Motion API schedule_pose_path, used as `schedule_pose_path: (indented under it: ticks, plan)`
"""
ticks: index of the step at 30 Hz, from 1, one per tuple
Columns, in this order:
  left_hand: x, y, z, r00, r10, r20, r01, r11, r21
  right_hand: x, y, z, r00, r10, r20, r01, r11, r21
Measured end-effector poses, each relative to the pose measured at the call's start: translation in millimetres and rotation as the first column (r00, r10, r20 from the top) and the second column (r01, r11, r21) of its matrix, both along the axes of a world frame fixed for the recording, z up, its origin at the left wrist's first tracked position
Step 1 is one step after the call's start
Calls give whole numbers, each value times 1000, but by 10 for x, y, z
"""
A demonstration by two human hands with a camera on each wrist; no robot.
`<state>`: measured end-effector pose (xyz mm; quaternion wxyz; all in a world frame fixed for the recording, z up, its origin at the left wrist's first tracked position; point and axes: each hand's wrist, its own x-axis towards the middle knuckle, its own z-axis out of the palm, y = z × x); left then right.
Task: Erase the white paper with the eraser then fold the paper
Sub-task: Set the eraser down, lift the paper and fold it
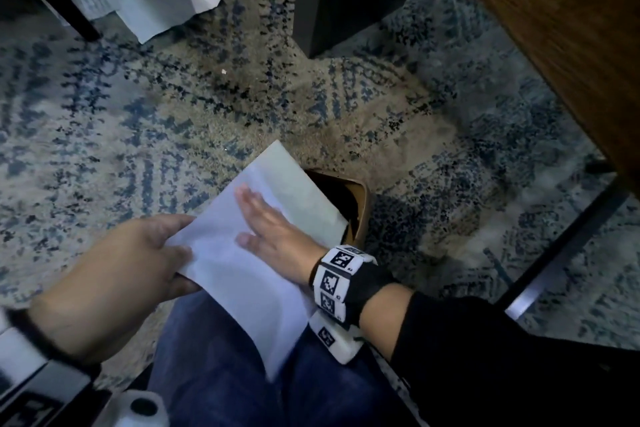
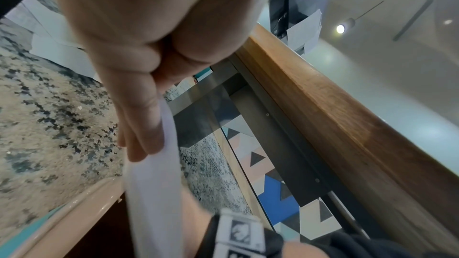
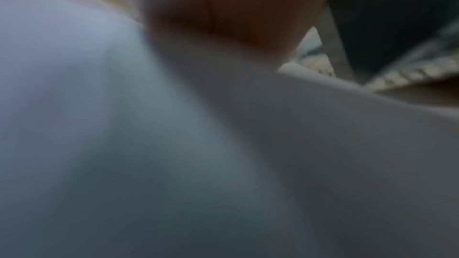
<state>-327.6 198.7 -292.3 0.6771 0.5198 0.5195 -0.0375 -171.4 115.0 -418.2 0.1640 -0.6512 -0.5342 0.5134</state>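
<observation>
The white paper [image 1: 242, 274] lies across the person's lap, over the blue jeans [image 1: 214, 367], with its far end reaching out past the knee above a brown box [image 1: 353, 204] on the floor. The far part of the sheet looks duller and greyer than the near part, and a straight line runs between the two. The right hand [image 1: 266, 229] lies flat on top of the sheet, fingers straight and together, pressing down near that line; its wrist carries a black strap with white marker blocks [image 1: 337, 281]. The left hand [image 1: 138, 263] is at the sheet's left edge, thumb over the top and fingers curled beneath, pinching it. From the left wrist view the fingers [image 2: 141, 125] are seen against the underside of the paper [image 2: 154, 193], which hangs down as a narrow white band. The right wrist view is blurred and mostly filled by the pale sheet [image 3: 174, 134] with the palm [image 3: 223, 7] pressed close above it. Under it all spreads a blue and beige patterned carpet [image 1: 138, 114], with loose sheets of paper [image 1: 156, 0] lying at the far left and a wooden tabletop [image 1: 571, 45] on the right. The eraser cannot be made out in any view.
</observation>
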Motion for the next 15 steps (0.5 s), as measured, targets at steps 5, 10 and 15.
schedule_pose_path:
  ticks: [5,10,15]
  plan:
    - [-108,108,-36,998,46,-30,-46,999,9,568,-147,-289,934,-340,111,357,866,-351]
    - [39,70,-72,998,52,-37,-50,998,49,243,-120,373,993,-93,66,96,994,-46]
    - [101,81,-119,995,88,-50,-88,996,7,-242,-374,489,993,93,-71,-85,990,114]
